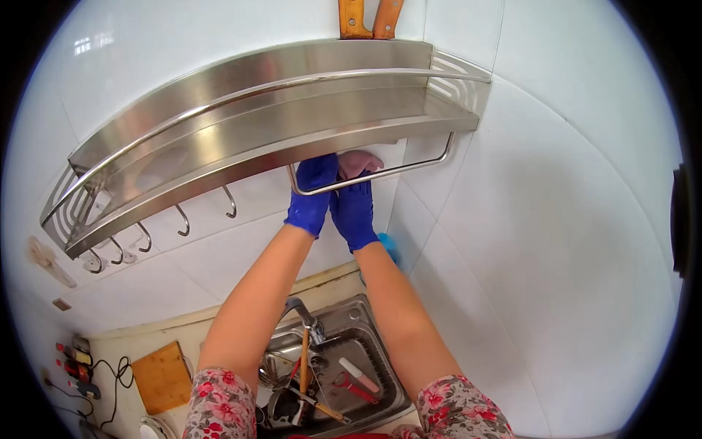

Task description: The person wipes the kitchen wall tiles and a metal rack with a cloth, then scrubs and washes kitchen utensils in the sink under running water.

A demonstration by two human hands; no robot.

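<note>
Both arms reach up to a steel wall shelf (292, 124). My left hand (313, 192), in a blue glove, is behind the towel bar (395, 172) under the shelf, its upper part partly hidden by the shelf edge. Beside it, my right hand (354, 212), also gloved in blue, has its fingers up against a pink cloth (358, 162). The cloth is bunched between the hands and the wall, below the shelf's underside. Whether the left fingers grip the cloth cannot be made out.
A sink (391, 366) with a faucet (311, 322) and several utensils lies below. Hooks (183, 221) hang under the shelf, and knife handles (354, 18) stand above it. A wooden board (162, 378) and cables are on the counter at lower left.
</note>
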